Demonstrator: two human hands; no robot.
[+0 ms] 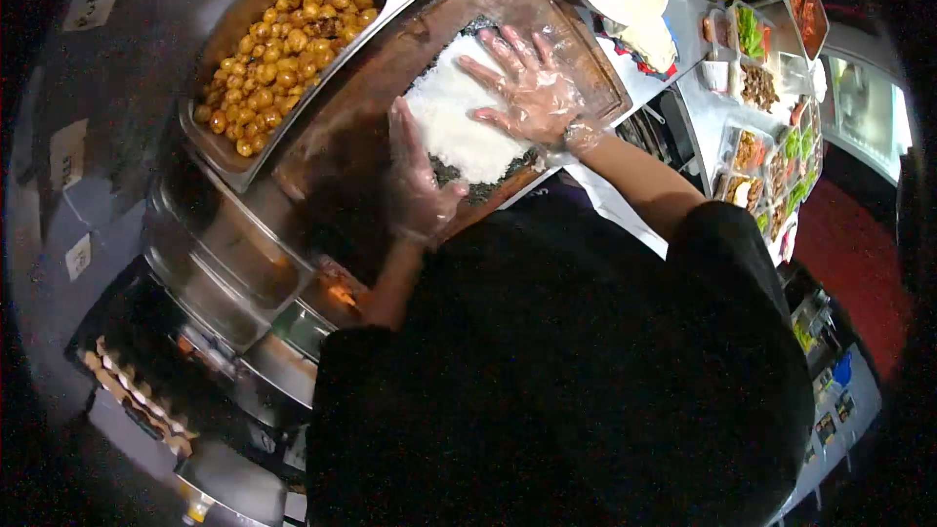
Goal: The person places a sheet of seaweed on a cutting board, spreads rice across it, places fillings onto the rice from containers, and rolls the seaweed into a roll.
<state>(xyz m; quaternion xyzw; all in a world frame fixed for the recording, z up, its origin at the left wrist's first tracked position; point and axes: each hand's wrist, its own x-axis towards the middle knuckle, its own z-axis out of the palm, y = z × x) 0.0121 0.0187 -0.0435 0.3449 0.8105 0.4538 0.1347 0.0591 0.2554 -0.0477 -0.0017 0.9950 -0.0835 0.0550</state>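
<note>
The right hand (532,93), fingers spread, was pressed flat on the white rice (444,102); the left hand (422,181) was held open along its left edge, nothing being grasped. Beneath both rice and right hand, a dark seaweed sheet (484,192) was laid on the brown board (590,54). The rice was judged soft and sticky, the sheet fragile, best lifted by its bare edge between the hands. Left of the left hand, a metal tray (398,0) was seen.

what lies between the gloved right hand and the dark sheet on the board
A spread layer of white rice lies between the gloved right hand and the dark sheet, as the head view shows.
</note>
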